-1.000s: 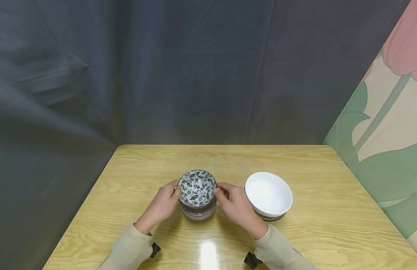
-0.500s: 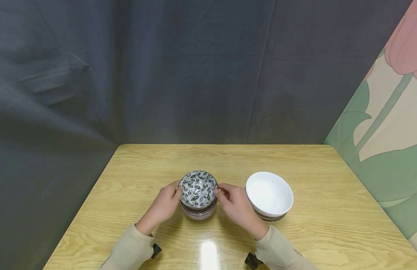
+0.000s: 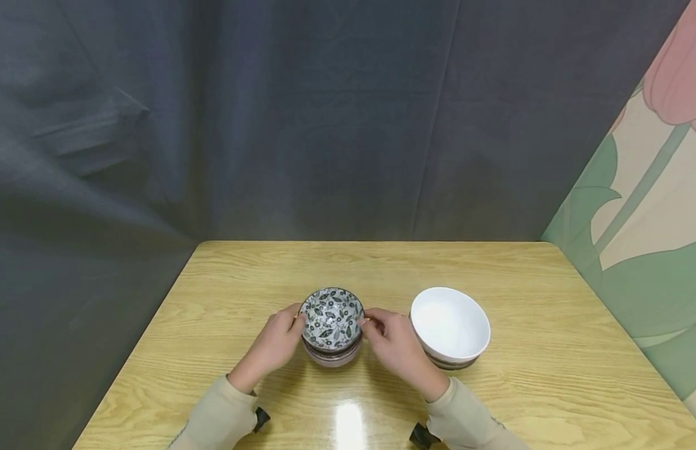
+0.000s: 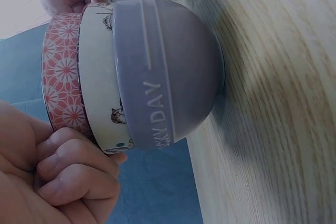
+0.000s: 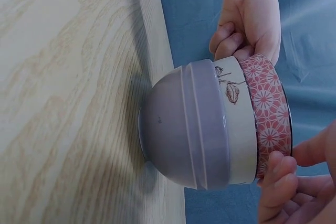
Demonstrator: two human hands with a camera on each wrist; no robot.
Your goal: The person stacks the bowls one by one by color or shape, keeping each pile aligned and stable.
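Observation:
In the head view a bowl with a leaf-patterned inside (image 3: 331, 319) tops a stack on the table. My left hand (image 3: 276, 342) pinches its rim from the left, and my right hand (image 3: 395, 344) pinches it from the right. The wrist views show that bowl's red, flower-printed outside (image 4: 65, 74). Directly beneath it is a cream bowl (image 5: 239, 124) with brown leaf drawings. A grey-purple bowl (image 4: 168, 66) with raised lettering forms the bottom of the stack and stands on the table.
Right of the stack, close to my right hand, a white-lined bowl (image 3: 450, 323) sits atop at least one other bowl. The wooden table (image 3: 241, 269) ends at a dark curtain (image 3: 325, 125) behind and on the left. A tulip-printed cloth (image 3: 657, 262) hangs on the right.
Held by both hands, the top bowl has come down slightly toward the bowls beneath, so less of the stack shows below its rim. The white-lined bowl stays put.

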